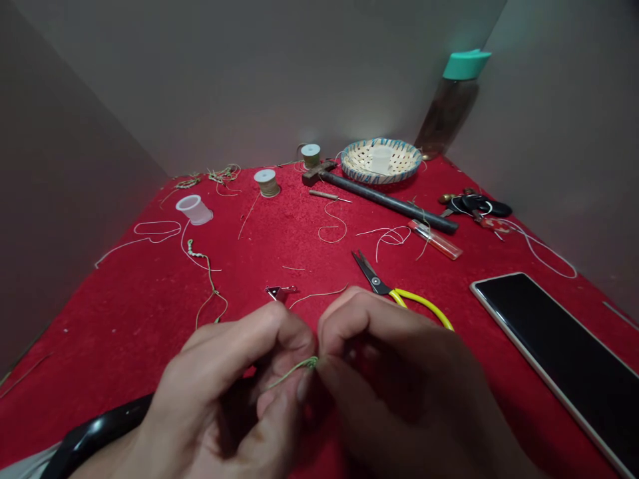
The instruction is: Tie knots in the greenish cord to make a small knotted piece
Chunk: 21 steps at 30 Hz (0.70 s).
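My left hand (234, 372) is pinched on a thin green cord (292, 372), whose small knotted part (312, 362) pokes out between thumb and fingertips. Close against it, my right hand (399, 372) pinches at the right end of that knotted part; its fingertips hide the rest. Just beyond the hands lies a small binder clip (277, 293), partly covered by my left hand, with a loose thread (319, 294) beside it. Behind my right hand are scissors (376, 281) with yellow handles, blades pointing away and slightly apart.
A phone (559, 346) lies at right. Farther back are a hammer (389, 197), an awl-like tool (327, 195), a lighter (436, 241), keys (479, 203), a woven basket (354, 171), a bottle (449, 113) and thread spools (267, 184). A white spool (196, 211) and knotted cord (208, 266) lie left.
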{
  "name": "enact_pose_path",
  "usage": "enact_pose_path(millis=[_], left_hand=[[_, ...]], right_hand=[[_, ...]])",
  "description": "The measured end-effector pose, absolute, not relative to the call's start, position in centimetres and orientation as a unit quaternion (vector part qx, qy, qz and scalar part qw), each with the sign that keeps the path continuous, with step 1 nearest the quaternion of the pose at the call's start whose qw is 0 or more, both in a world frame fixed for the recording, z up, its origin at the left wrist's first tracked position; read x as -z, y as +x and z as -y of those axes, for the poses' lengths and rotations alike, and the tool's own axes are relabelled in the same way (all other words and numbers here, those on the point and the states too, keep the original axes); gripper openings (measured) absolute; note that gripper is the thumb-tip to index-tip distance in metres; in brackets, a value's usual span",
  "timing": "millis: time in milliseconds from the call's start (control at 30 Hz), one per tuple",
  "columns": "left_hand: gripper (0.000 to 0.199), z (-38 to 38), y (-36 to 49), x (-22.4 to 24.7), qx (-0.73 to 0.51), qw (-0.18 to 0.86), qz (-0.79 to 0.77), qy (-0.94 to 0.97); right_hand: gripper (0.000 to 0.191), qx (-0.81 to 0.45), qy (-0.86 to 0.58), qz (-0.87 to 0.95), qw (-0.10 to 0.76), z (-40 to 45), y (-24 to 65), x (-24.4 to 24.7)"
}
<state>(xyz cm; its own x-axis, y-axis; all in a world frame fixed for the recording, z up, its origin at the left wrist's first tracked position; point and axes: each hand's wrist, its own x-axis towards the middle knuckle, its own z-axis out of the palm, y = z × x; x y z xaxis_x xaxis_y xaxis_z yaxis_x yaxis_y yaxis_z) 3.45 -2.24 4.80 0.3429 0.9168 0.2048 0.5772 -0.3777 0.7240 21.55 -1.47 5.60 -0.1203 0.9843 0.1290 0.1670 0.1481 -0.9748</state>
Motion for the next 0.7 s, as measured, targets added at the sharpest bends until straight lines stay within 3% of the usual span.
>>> enact_pose_path(millis=[167, 367, 533, 700], left_hand=[[0.013, 2.1, 3.9, -5.4, -0.339, 0.284, -0.465, 0.767], [0.012, -0.1, 4.3, -7.8, -0.302, 0.352, -0.445, 0.766], [0.020, -0.5, 4.0, -7.6, -0.326, 0.276, -0.453, 0.783], [0.011, -0.1, 4.5, -7.1, -0.425, 0.215, -0.539, 0.695]], right_hand=[[0.011, -0.583, -0.514, 0.478, 0.409, 1.8, 21.5, -5.9], [0.011, -0.643, -0.477, 0.451, 0.395, 1.3, 22.6, -7.2], [0.015, -0.683, -0.467, 0.443, 0.345, 0.9, 23.2, -8.1], [0.014, -0.654, -0.470, 0.469, 0.362, 1.0, 22.7, -7.0]])
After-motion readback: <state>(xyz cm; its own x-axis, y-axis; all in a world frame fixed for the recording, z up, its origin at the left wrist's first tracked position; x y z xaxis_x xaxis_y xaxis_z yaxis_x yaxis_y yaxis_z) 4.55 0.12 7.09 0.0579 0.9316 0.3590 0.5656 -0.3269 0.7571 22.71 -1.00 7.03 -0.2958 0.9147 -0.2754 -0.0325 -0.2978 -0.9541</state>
